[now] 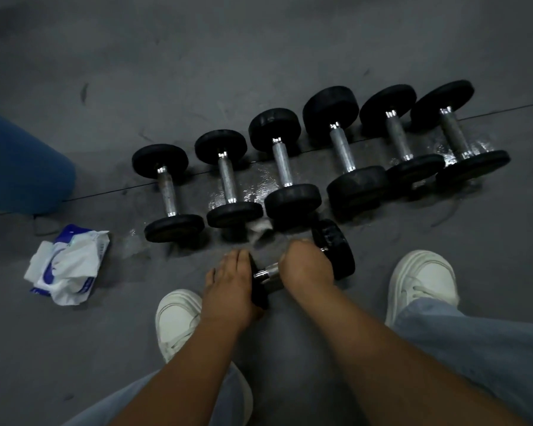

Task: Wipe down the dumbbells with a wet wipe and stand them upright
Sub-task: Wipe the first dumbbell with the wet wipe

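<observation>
Both hands on one black-headed, chrome-handled dumbbell (336,250), low over the grey floor (290,41), near centre, btw two white shoes (179,321). L hand (228,284) draped over its left head, fingers curled round the rim. R hand (305,265) wrapped round the handle, tight against the right head, fingers closed on the bar. Short stretch of chrome showing btw the hands. Dumbbell angled, right head farther away than the left. Can't tell whether it touches the floor.

Just beyond, a row of six more black dumbbells (280,164), side by side left to right, handles running near-to-far across a floor seam. Wet sheen on the floor around the middle & far-right ones. On the floor btw the near heads of the 2nd & 3rd from left, a crumpled white wet wipe (260,226), just far of the hands, touched by neither. Left of the row, an opened white-and-blue wipe packet (68,265), sheet sticking out. Far left, a blue rounded object (19,167), cut by the frame edge. At the near edge, light-blue jeans legs (474,348).
</observation>
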